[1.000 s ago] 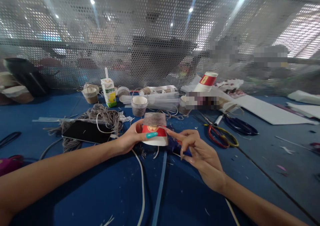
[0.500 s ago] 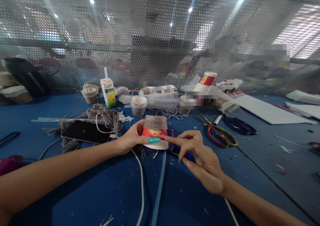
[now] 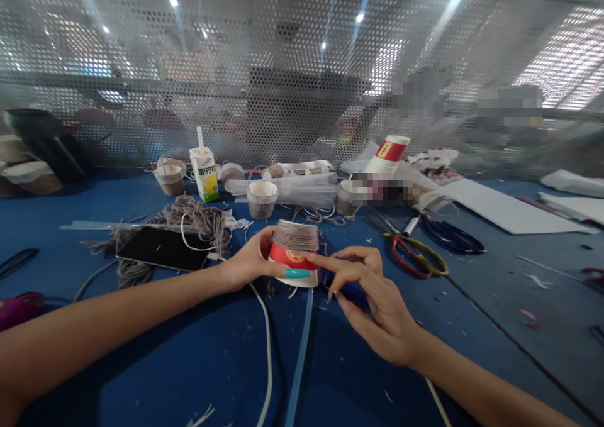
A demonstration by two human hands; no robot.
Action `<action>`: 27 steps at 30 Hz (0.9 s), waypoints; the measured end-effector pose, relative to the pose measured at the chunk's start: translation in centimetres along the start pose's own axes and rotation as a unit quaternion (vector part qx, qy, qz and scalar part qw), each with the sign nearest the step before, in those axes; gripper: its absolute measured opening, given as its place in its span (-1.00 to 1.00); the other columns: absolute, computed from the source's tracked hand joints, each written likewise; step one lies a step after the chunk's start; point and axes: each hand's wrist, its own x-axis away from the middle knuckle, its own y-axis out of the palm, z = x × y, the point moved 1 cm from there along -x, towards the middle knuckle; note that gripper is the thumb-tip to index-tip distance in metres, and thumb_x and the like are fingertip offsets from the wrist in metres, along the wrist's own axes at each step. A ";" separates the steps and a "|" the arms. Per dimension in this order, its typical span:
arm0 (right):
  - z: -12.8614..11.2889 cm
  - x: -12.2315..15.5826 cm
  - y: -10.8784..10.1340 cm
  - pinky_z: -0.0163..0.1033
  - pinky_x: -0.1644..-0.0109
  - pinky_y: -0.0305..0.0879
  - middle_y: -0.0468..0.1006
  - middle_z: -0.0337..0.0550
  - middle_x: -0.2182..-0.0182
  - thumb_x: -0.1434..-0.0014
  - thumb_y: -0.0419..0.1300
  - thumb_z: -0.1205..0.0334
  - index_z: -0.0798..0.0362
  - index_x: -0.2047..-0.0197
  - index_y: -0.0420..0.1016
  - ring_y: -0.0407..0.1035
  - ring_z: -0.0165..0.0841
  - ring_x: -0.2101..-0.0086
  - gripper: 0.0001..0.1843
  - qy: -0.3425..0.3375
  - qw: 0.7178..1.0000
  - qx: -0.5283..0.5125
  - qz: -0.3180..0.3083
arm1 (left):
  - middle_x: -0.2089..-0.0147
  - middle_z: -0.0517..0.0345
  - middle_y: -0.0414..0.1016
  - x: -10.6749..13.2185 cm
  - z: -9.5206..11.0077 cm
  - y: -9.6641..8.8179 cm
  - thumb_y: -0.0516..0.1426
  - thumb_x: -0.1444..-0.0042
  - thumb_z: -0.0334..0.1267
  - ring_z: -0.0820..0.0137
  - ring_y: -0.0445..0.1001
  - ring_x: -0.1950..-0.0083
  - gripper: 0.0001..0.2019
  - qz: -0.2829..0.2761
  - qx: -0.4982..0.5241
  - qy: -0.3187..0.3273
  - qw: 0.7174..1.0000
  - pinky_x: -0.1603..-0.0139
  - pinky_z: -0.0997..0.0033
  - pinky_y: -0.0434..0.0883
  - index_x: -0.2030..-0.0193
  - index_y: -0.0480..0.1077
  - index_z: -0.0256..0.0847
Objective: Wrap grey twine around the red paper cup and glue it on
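An upside-down red and white paper cup (image 3: 293,254), its upper half wound with grey-brown string, is gripped by my left hand (image 3: 250,260) just above the blue table (image 3: 189,351). The thumb, with a teal nail, lies across the cup's white rim. My right hand (image 3: 372,301) reaches in from the right, its forefinger stretched out and touching the cup's red band, the other fingers loosely curled. A dark blue object lies partly hidden under that hand.
Behind the cup lie a tangle of grey string (image 3: 189,219), a black phone (image 3: 163,249), a juice carton (image 3: 204,172), several string-wrapped cups (image 3: 262,199) and scissors (image 3: 418,254). A white cable (image 3: 267,345) and a blue strip (image 3: 299,351) run toward me. A perforated metal screen (image 3: 283,68) walls the back.
The cup has tilted and dropped slightly toward me. My right hand has slid left, its forefinger now pressed further across the red band.
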 end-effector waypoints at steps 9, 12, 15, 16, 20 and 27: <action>-0.5 -0.3 0.1 -0.04 0.18 0.22 0.60 -0.24 0.03 0.03 0.04 0.51 -0.08 0.30 0.22 0.25 -0.20 0.22 -0.71 -0.061 0.997 0.047 0.000 | 0.04 -0.02 0.52 -0.1 -0.2 0.1 0.44 0.41 -0.41 0.20 0.50 0.00 -0.27 -0.006 -0.026 0.011 1.000 -0.14 0.08 0.32 0.01 0.32 -0.26; -0.7 -0.4 0.1 -0.03 0.17 0.21 0.60 -0.22 0.04 0.04 0.05 0.51 -0.07 0.28 0.21 0.24 -0.19 0.20 -0.70 -0.066 0.995 0.074 0.004 | 0.03 -0.02 0.50 0.0 -0.2 0.3 0.44 0.44 -0.42 0.18 0.48 -0.03 -0.27 0.023 -0.034 0.018 0.999 -0.17 0.07 0.28 0.03 0.31 -0.25; -0.6 -0.2 0.2 0.02 0.12 0.20 0.57 -0.24 -0.01 0.06 0.06 0.49 -0.07 0.27 0.22 0.23 -0.16 0.16 -0.69 -0.087 0.993 0.081 -0.022 | 0.05 0.00 0.49 0.1 -0.1 0.6 0.44 0.44 -0.43 0.18 0.47 -0.04 -0.28 0.041 -0.053 0.020 0.998 -0.18 0.06 0.28 0.04 0.30 -0.25; -0.5 -0.2 0.2 0.03 0.12 0.20 0.57 -0.24 -0.02 0.06 0.07 0.49 -0.06 0.27 0.22 0.22 -0.15 0.14 -0.70 -0.090 0.992 0.086 -0.028 | 0.05 0.02 0.49 0.2 -0.1 0.6 0.44 0.44 -0.44 0.19 0.47 -0.03 -0.28 0.043 -0.054 0.020 0.997 -0.17 0.07 0.28 0.05 0.29 -0.24; -0.4 0.0 0.5 0.03 0.12 0.20 0.55 -0.24 -0.04 0.05 0.06 0.49 -0.07 0.26 0.22 0.21 -0.12 0.09 -0.70 -0.087 0.990 0.109 -0.035 | 0.07 0.04 0.52 0.2 0.1 0.5 0.43 0.43 -0.45 0.24 0.50 0.03 -0.28 0.028 -0.028 0.016 0.999 -0.12 0.14 0.33 0.04 0.30 -0.23; -0.5 0.2 0.5 -0.01 0.10 0.28 0.60 -0.17 0.06 -0.03 0.05 0.50 -0.06 0.27 0.26 0.30 -0.16 0.10 -0.75 -0.097 0.987 0.126 0.006 | 0.11 0.00 0.57 -0.1 0.5 0.3 0.43 0.37 -0.37 0.24 0.53 0.09 -0.36 -0.005 0.044 0.007 0.999 -0.08 0.17 0.33 0.04 0.40 -0.28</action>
